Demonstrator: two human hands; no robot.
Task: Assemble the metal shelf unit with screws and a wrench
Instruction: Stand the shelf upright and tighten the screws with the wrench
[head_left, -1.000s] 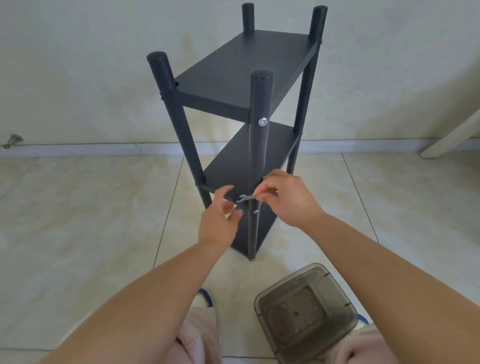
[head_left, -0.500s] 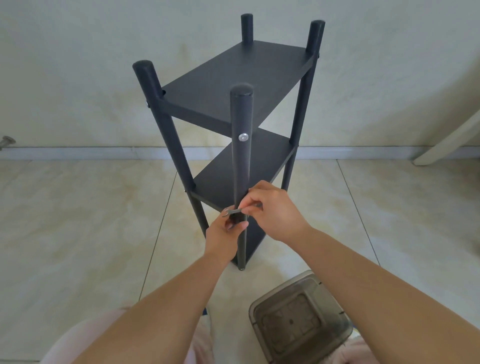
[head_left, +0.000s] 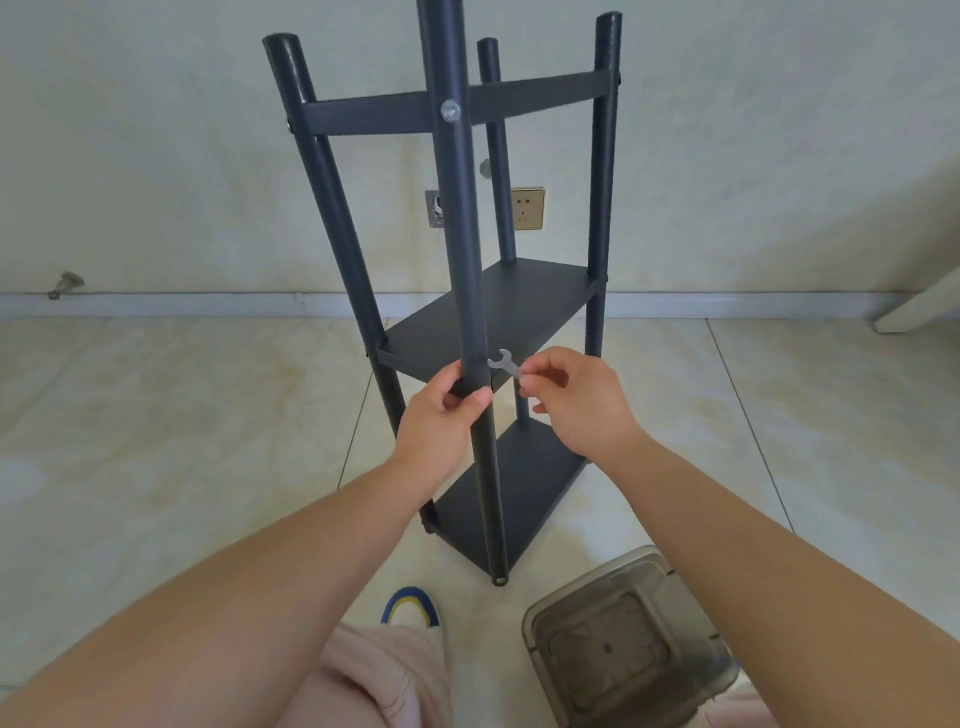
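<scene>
Standing upright on the tiled floor (head_left: 156, 415), shelf unit (head_left: 498, 312) looks nearly built: three shelves joined to four posts, one screw (head_left: 450, 110) seated at the top of the near post. Left hand (head_left: 441, 415) wraps that post at middle-shelf level. Right hand (head_left: 576, 405) pinches a small flat wrench (head_left: 503, 364), its open end just beside the post. Probably tightening the middle joint; lower joints unclear. Plastic box (head_left: 623, 639) near right. Plain wall, socket (head_left: 527, 208), baseboard behind.

Head-worn camera looks forward and down, close over the shelf unit (head_left: 467, 322).
</scene>
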